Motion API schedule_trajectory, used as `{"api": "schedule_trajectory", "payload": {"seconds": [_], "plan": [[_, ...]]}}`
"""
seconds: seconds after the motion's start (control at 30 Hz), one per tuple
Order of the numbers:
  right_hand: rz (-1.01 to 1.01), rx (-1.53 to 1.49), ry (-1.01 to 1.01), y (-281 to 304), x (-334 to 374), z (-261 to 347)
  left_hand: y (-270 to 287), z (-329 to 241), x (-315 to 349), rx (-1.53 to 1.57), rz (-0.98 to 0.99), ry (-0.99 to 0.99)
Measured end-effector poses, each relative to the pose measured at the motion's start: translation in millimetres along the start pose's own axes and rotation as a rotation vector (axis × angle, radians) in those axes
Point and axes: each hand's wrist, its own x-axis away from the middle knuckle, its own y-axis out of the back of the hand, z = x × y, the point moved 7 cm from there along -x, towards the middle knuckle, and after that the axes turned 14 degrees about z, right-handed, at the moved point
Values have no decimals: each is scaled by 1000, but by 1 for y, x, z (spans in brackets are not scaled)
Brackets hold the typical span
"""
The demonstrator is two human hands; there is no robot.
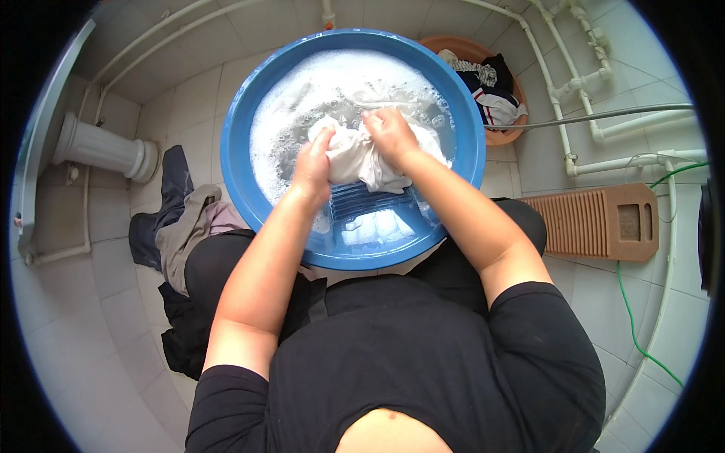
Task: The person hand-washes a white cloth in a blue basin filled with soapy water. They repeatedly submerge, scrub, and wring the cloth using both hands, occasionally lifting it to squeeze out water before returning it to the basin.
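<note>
Left hand (313, 164) and right hand (391, 137), angled inward, grip white cloth (352, 155)

Left hand (312, 164) and right hand (391, 136) grip white cloth (350, 157) — blue basin (238, 151) beneath.

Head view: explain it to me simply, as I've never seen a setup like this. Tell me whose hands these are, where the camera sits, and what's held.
There is no machine here: the bare hands belong to the person wearing the camera. It sits on the head and looks down, so the forearms reach away from you, and its wide fisheye lens bends straight edges.

The left hand and right hand both hold a white cloth over a blue basin of foamy water. On the tiled floor to the left lie clothes. At the upper right, an orange tub holds more garments; nearer on the right is a brown ribbed board.
</note>
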Motion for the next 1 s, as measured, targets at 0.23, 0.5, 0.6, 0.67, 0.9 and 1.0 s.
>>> {"api": "schedule_trajectory", "payload": {"seconds": [0.23,0.5,0.6,0.67,0.9,1.0], "plan": [[225,-36,87,30,-9,-23,11,-40,10,-1843,-333,-38],[498,600,265,-12,35,-6,3,-4,-4,-1937,145,-31],[241,611,319,17,32,-19,-1,-15,-3,-1839,230,34],[355,440,220,20,23,-25,24,-3,-13,-1039,317,99],[189,-313,71,26,1,-37,34,12,-12,243,129,188],[98,-68,67,19,-2,-56,56,28,-27,20,10,170]]}}
